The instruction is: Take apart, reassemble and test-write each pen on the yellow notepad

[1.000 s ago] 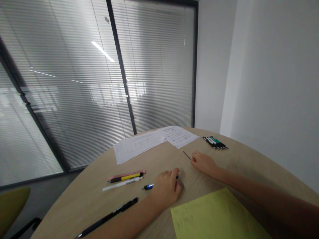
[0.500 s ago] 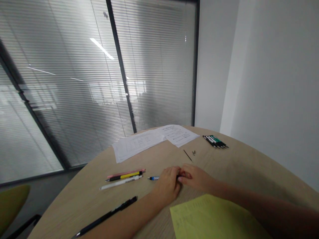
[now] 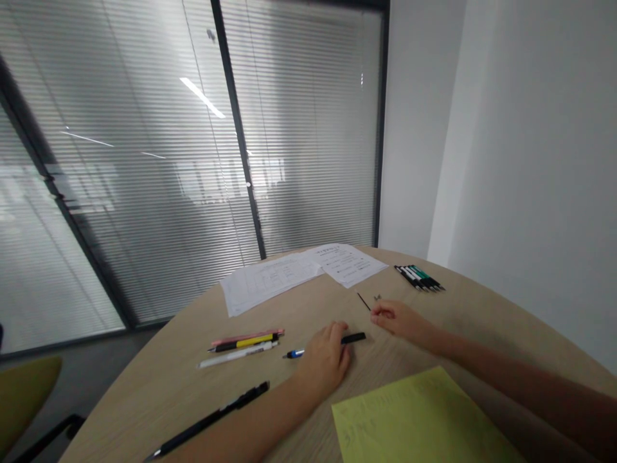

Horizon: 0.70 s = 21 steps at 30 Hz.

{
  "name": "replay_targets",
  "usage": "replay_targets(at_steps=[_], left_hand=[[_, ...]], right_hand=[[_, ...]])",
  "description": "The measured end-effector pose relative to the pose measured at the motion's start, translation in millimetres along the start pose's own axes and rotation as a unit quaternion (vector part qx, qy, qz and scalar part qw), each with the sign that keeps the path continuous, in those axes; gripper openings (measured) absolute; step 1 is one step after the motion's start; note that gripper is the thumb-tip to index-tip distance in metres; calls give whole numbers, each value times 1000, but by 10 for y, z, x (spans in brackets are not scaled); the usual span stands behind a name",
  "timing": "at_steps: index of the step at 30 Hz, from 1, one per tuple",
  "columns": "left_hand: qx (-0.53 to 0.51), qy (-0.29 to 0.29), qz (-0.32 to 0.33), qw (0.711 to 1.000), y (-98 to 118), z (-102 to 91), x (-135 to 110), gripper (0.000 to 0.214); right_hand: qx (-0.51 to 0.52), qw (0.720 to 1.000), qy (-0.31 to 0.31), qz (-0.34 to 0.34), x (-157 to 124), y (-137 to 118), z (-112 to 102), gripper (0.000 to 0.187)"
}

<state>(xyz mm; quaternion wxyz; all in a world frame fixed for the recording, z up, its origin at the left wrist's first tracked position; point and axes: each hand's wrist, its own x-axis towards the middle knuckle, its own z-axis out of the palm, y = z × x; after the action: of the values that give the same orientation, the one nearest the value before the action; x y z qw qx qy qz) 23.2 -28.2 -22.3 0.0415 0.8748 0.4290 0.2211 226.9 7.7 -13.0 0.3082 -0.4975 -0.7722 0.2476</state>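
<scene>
- Below the frame's centre, our left hand [image 3: 322, 357] hides the middle of the blue pen [image 3: 354, 337], its grip closed around the barrel.
- Right of that, our right hand [image 3: 398, 318] curls at a thin black rod [image 3: 363, 301]; we cannot tell whether its grip pinches it.
- At bottom right, we see yellow paper [image 3: 409, 418], cut off, its faint marks unreadable.
- We see wood grain on the rounded tabletop [image 3: 159, 386].
</scene>
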Motion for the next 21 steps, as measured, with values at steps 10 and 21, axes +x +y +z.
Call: replay_targets(at_steps=[10,21], left_hand=[[42,-39,-17,998,14,-12,30,19],[45,54,13,997,-84,109,15,25]], right_hand=[[79,994,-62,-37,-16,-8,238,20],[158,984,-47,60,224,134,10,30]])
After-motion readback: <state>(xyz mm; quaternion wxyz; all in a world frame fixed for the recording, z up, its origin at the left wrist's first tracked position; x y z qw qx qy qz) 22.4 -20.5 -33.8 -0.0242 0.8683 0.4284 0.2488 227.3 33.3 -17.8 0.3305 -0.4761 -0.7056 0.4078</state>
